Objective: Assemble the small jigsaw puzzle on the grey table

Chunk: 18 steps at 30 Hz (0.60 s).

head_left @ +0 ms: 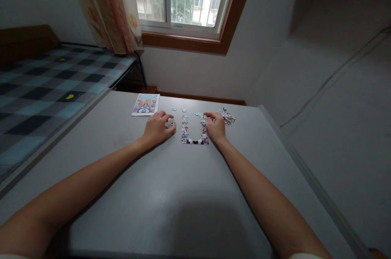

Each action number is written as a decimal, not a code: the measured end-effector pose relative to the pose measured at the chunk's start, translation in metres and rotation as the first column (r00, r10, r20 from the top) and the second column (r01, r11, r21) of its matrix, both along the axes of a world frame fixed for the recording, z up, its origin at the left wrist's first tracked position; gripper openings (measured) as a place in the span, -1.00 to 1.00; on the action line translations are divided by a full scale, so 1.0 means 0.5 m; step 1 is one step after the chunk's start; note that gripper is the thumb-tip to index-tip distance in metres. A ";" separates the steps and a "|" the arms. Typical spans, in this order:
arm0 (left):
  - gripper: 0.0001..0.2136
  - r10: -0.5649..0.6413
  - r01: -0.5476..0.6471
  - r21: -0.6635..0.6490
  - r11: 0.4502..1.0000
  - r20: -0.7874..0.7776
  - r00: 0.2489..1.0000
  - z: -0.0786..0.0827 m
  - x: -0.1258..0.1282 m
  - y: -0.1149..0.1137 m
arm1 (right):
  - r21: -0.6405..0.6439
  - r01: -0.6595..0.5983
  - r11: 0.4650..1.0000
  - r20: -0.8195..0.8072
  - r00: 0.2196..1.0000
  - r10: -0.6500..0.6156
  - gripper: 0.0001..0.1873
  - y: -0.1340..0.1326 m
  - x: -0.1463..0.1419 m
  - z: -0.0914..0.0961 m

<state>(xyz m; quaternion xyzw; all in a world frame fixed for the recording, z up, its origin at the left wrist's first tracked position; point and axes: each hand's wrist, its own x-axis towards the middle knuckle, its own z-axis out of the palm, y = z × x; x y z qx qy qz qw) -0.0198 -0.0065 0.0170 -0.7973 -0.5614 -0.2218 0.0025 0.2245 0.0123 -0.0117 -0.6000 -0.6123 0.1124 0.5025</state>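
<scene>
A partly joined jigsaw puzzle (195, 142) lies on the white table, its edge pieces forming a U with a bare middle. My right hand (215, 126) rests at the puzzle's right side, fingers bent over its upper right pieces; whether a piece is between the fingertips I cannot make out. To the left of the puzzle, my left hand (159, 127) lies on the table with thumb and fingers apart. A small loose piece (173, 124) shows between its thumb and forefinger, not gripped. Beyond it are a light blue piece (174, 109) and another loose piece (184, 110).
A pile of puzzle pieces (227, 116) sits just right of my right hand. The printed picture sheet (146, 104) lies behind my left hand. A bed with a checked cover (61, 73) stands left of the table (146, 198); a wall is on the right.
</scene>
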 end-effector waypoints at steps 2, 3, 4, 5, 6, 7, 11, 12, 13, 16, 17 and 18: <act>-0.71 0.024 -0.024 -0.023 0.999 -0.011 1.000 -0.003 0.001 0.004 | -0.002 0.006 1.000 -0.014 1.000 -0.006 -0.59 0.001 -0.001 0.000; -0.70 0.039 -0.039 -0.038 0.999 -0.016 0.999 -0.004 0.001 0.005 | -0.001 0.008 1.000 -0.014 1.000 -0.008 -0.59 0.000 -0.002 0.000; -0.70 0.055 -0.056 -0.054 0.997 -0.018 0.998 -0.004 0.002 0.005 | 0.001 0.009 1.000 -0.013 1.000 -0.009 -0.60 0.000 -0.003 0.001; -0.69 0.072 -0.073 -0.071 0.995 -0.015 0.997 -0.005 0.002 0.006 | 0.004 0.010 1.000 -0.011 1.000 -0.010 -0.60 -0.001 -0.004 0.002; -0.69 0.085 -0.085 -0.088 0.993 -0.007 0.996 -0.005 0.002 0.007 | 0.007 0.012 1.000 -0.010 1.000 -0.012 -0.60 -0.001 -0.005 0.002; -0.69 0.093 -0.092 -0.103 0.990 0.006 0.996 -0.006 0.001 0.008 | 0.009 0.014 1.000 -0.011 1.000 -0.014 -0.60 -0.002 -0.006 0.003; -0.74 0.091 -0.081 -0.135 0.988 0.066 0.994 -0.012 -0.003 0.018 | 0.004 0.020 1.000 -0.019 1.000 -0.020 -0.66 -0.002 -0.008 0.004; -0.75 0.085 -0.073 -0.138 0.988 0.080 0.993 -0.014 -0.005 0.021 | 0.000 0.021 1.000 -0.022 1.000 -0.021 -0.67 -0.002 -0.008 0.004; -0.76 0.079 -0.066 -0.141 0.988 0.094 0.992 -0.017 -0.006 0.023 | -0.003 0.023 1.000 -0.024 0.999 -0.023 -0.68 -0.002 -0.009 0.005; -0.78 0.063 -0.044 -0.147 0.988 0.129 0.990 -0.023 -0.009 0.028 | -0.009 0.028 1.000 -0.021 0.999 -0.028 -0.70 -0.004 -0.010 0.008; -0.78 0.061 -0.040 -0.148 0.988 0.138 0.989 -0.024 -0.010 0.029 | -0.011 0.030 0.999 -0.016 0.999 -0.030 -0.71 -0.004 -0.010 0.008; -0.78 0.059 -0.037 -0.148 0.988 0.144 0.988 -0.025 -0.010 0.030 | -0.012 0.034 0.999 -0.009 0.999 -0.034 -0.72 -0.005 -0.009 0.008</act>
